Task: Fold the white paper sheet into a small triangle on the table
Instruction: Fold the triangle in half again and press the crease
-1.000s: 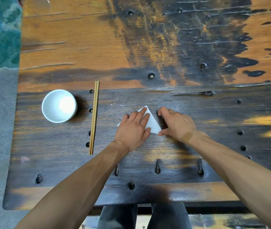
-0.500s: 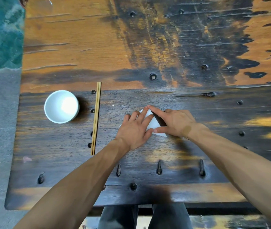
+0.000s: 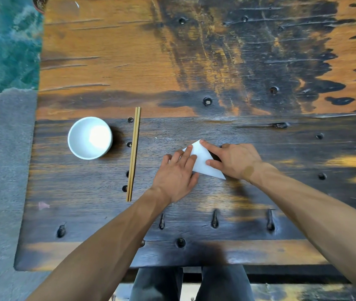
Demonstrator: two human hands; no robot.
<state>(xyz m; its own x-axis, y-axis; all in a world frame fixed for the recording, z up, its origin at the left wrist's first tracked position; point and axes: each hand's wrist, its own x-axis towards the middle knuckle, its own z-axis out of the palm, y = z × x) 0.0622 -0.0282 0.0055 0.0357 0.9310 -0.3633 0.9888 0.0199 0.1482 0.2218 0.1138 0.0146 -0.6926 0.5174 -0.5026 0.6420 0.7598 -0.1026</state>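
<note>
White paper (image 3: 202, 162), already folded to a triangle, is seen just right of the frame's centre, lying flat on the dark wooden table (image 3: 281, 192). Its apex points toward the top of the frame and its longest visible edge runs from the middle down to the lower right, ending in a sharp corner that is left uncovered.

The sheet is bracketed by both hands. The left hand (image 3: 177, 172) is laid on its left part with fingers straight and spread, pressing it down; the left corner is hidden beneath them. The right hand (image 3: 233, 160) is set against the right slope, the forefinger stretched up to the apex and the thumb laid on the paper lower down, the remaining fingers tucked where their pose cannot be made out. Neither hand is the nearer one; the paper is touched by both, so the next crease is judged to depend on the left hand's hold while the right slope is run over or turned.

Compared with half a second ago, the right forefinger has been drawn back from across the left fingertips to the apex, and more of the white face is exposed. The left hand has hardly shifted.

A white bowl (image 3: 89, 137) and a pair of chopsticks (image 3: 133, 154) lie well apart at centre left.
</note>
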